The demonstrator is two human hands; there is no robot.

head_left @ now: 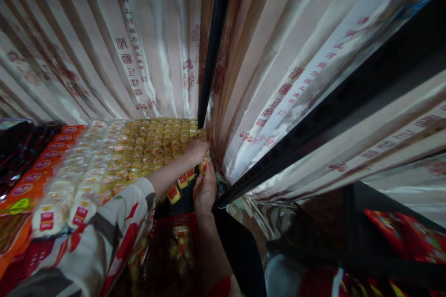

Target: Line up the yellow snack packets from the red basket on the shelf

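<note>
My left hand [198,150] reaches over the right end of the rows of yellow wrapped snacks [149,144]. Its fingers curl down at the top of a yellow snack packet with a red label [204,163]; their tips are hidden. Just below, my right hand [205,191] is closed on the lower part of the same packet. Other yellow packets with red labels [173,193] lie at the near edge of the rows, left of my right hand. Beneath my forearms, a red crate [170,221] holds more yellow packets [183,246], dim and partly hidden.
White wrapped snacks [75,171] lie in rows to the left, beside an orange printed strip [45,162] and dark packages [21,148]. Pleated printed curtains [153,46] hang behind. A black post [214,46] and a slanting black bar [313,116] stand close to my right hand. Red packets [400,234] lie far right.
</note>
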